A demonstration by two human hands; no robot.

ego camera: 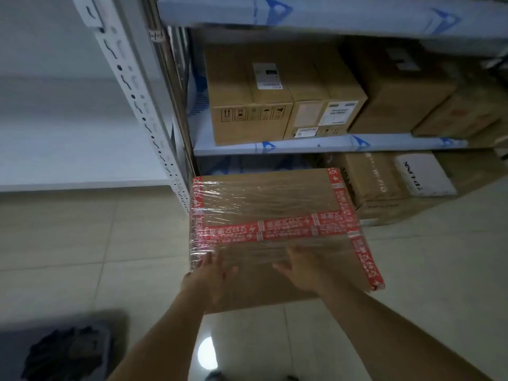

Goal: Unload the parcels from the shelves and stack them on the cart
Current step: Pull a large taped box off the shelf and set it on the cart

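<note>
Both hands lie on the near end of the red-taped parcel [272, 215], the left hand [213, 273] at its corner with fingers straight and close together, the right hand [299, 268] flat with thumb spread. Beyond the fingertips the parcel reaches toward the bottom shelf [330, 147], above the tiled floor [82, 243].

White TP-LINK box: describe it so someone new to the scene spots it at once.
Start at the grey shelving unit on the right and drop to its lowest level, near the floor. There, right of the big red-taped carton under both hands, the white TP-LINK box lies on brown cartons. It is the only white box among brown ones, with dark TP-LINK lettering on it.
</note>
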